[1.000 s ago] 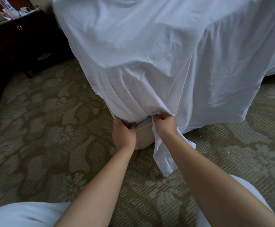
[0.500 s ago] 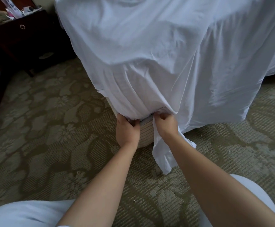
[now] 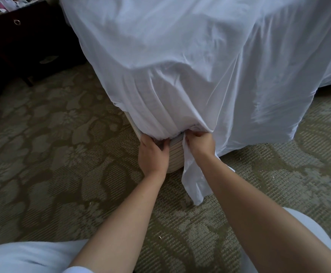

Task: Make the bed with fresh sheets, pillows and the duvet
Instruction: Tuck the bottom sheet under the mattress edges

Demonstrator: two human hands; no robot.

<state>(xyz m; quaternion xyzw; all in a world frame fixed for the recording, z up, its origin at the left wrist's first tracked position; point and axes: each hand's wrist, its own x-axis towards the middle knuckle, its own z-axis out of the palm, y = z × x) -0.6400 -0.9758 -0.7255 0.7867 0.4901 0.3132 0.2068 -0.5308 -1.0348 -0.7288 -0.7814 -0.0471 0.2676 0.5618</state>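
Note:
A white sheet (image 3: 180,62) drapes over the corner of the bed and hangs down its sides. At the bottom of the corner the sheet is gathered into pleats above the striped bed base (image 3: 175,156). My left hand (image 3: 153,154) grips the gathered sheet edge on the left of the corner, fingertips tucked under the fabric. My right hand (image 3: 201,143) pinches the gathered sheet on the right of the corner. A loose tail of sheet (image 3: 192,182) hangs below my right hand towards the carpet.
A dark wooden nightstand (image 3: 20,36) with a ring pull stands at the top left, with clutter on top. Patterned green carpet (image 3: 62,154) covers the floor around the bed corner. My knees in pale trousers (image 3: 22,257) show at the bottom.
Both hands have stayed at the bed corner and shifted slightly upward. The gathered sheet sits tighter against the base.

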